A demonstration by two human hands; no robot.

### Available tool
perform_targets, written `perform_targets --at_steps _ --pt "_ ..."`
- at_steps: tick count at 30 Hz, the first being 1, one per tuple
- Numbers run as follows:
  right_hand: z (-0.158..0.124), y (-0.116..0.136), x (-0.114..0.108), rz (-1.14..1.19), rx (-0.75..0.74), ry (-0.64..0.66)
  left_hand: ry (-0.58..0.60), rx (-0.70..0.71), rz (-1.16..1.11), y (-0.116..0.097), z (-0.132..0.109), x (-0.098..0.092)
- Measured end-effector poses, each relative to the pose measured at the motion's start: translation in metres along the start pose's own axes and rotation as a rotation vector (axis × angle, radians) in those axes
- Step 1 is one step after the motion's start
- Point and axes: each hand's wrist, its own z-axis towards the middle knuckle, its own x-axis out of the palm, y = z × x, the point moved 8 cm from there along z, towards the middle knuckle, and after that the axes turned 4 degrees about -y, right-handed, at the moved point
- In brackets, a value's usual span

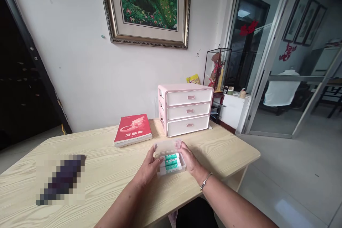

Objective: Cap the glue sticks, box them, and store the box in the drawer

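A small clear plastic box [171,170] lies near the table's front edge with its lid [166,146] raised. Inside it are several white and green tubes [171,162], side by side. My left hand [149,166] grips the box's left side, its thumb over the rim by the tubes. On the other side, my right hand [189,157] holds the right edge of the box and lid, fingers bent around it. A bracelet is on my right wrist.
Behind the box stands a pink and white three-drawer unit [189,111]. Left of that lies a red book [134,128] on the wooden table [107,174]. A pixelated dark object [62,180] is at the left. The table's right edge borders the floor.
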Motion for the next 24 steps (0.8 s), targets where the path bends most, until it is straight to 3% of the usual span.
perform_targets --at_steps 4,7,11,17,24 --pt "-0.015 0.001 0.027 -0.071 0.017 0.058 -0.022 -0.044 -0.023 -0.010 -0.023 -0.025" --pt "-0.023 0.009 0.032 -0.140 -0.009 0.112 0.015 -0.005 0.038 -0.017 -0.037 -0.036" --pt "-0.035 0.021 0.023 -0.287 -0.036 0.192 0.083 0.021 0.111 -0.014 -0.047 -0.037" --pt "-0.059 0.045 0.023 -0.561 -0.301 0.399 0.088 0.161 0.280 -0.017 -0.052 -0.037" --pt "-0.073 0.045 0.026 -0.789 -0.449 0.411 0.090 0.263 0.389 -0.020 -0.060 -0.039"
